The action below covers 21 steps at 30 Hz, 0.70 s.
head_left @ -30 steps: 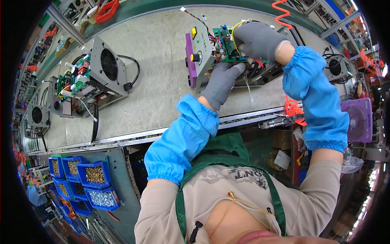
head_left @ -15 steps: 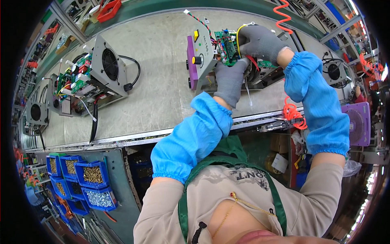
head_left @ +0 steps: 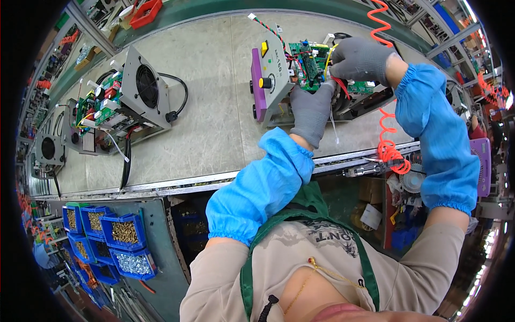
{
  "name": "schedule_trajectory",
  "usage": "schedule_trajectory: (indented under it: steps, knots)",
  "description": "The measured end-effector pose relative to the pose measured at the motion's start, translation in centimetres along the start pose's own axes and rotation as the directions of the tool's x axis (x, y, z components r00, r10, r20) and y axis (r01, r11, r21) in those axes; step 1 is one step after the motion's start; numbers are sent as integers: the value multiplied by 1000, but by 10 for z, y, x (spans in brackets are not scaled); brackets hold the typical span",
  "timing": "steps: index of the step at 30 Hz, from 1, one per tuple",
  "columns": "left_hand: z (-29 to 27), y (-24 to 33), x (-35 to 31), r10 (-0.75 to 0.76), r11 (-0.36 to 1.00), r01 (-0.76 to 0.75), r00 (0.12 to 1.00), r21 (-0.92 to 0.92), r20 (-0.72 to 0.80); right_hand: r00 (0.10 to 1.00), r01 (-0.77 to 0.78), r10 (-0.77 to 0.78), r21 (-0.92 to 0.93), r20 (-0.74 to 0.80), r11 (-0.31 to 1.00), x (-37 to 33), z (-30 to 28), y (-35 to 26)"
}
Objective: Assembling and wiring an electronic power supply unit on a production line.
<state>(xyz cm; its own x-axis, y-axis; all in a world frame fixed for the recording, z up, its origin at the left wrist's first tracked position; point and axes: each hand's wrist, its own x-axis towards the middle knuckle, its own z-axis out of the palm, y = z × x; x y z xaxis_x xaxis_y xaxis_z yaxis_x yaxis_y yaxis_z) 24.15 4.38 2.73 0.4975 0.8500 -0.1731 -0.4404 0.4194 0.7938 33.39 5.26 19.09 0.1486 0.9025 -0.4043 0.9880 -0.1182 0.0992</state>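
An opened power unit stands on the bench, with a grey front plate [head_left: 276, 70], a purple front frame [head_left: 258, 86], a black knob with a yellow cap [head_left: 265, 82] and a green circuit board [head_left: 304, 64]. My right hand [head_left: 360, 59], in a grey glove, is closed at the board's right side, its fingertips on a yellow wire [head_left: 328, 60]. My left hand [head_left: 311, 111], also gloved, reaches to the board's near edge beside red wires [head_left: 341, 86]. Its fingers are bent together; what they hold is hidden. A twisted red-green cable [head_left: 268, 31] with a white plug sticks up behind the plate.
Another opened unit with a fan [head_left: 146, 86] stands on the left of the bench [head_left: 209, 107], a black cord beside it. Coiled orange air hoses [head_left: 387, 137] hang at the right, near a metal air tool [head_left: 367, 170]. Blue bins [head_left: 124, 232] of screws sit lower left.
My right hand has moved slightly right, and the yellow wire's ring end that stood above it no longer shows. The unit appears slightly further right in the view. My left hand stays at the board.
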Motion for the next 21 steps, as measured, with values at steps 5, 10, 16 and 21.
schedule_trajectory:
  steps: [5,10,16,21]
  knots:
    - [6,28,-14,-54,995,55,998,88,-18,990,82,-44,-301,131,950,23,1,-7]
    - [4,19,-9,-39,997,46,994,68,-105,984,135,-85,-336,159,932,31,-2,-19]
    - [10,17,-8,-72,991,55,987,-119,-144,983,119,-65,-330,170,937,31,-8,-22]
    - [-9,14,-11,-129,991,127,987,36,97,984,-11,-30,-226,-177,974,2,21,-12]
